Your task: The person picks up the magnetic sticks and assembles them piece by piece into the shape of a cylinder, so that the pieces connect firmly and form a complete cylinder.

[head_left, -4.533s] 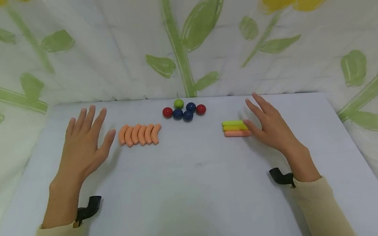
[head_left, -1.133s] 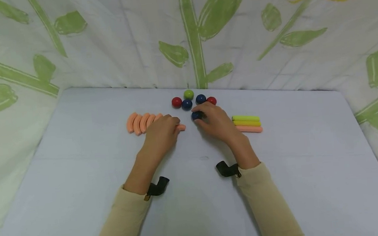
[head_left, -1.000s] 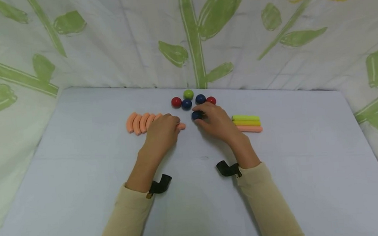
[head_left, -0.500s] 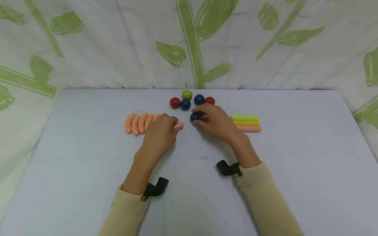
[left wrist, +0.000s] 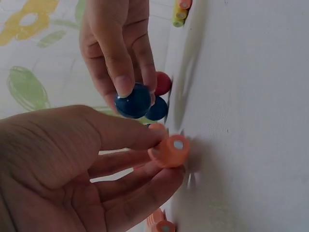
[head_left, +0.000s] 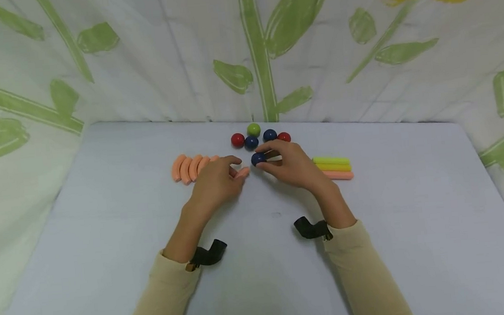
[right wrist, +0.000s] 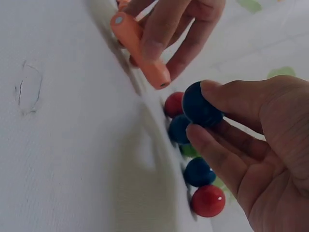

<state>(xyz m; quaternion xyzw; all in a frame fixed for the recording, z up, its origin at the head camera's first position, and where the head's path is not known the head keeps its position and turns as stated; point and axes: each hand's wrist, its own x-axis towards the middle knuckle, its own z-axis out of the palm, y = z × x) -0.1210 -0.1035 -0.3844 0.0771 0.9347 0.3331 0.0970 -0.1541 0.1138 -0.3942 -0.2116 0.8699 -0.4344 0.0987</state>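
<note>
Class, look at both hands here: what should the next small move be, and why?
Probably bring the dark blue ball against the flat end of the curved orange piece. The right hand pinches the ball just off the white table, the left hand pinches the orange piece, and only a small gap separates them.

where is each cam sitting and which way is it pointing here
Head: above, facing forward and down at the table; shows both forearms, the left hand and right hand.
Left wrist: behind the left hand, looking along its fingers to the orange piece.
Right wrist: behind the right hand, looking along its fingers.
All views share the blue ball and the orange piece.
</note>
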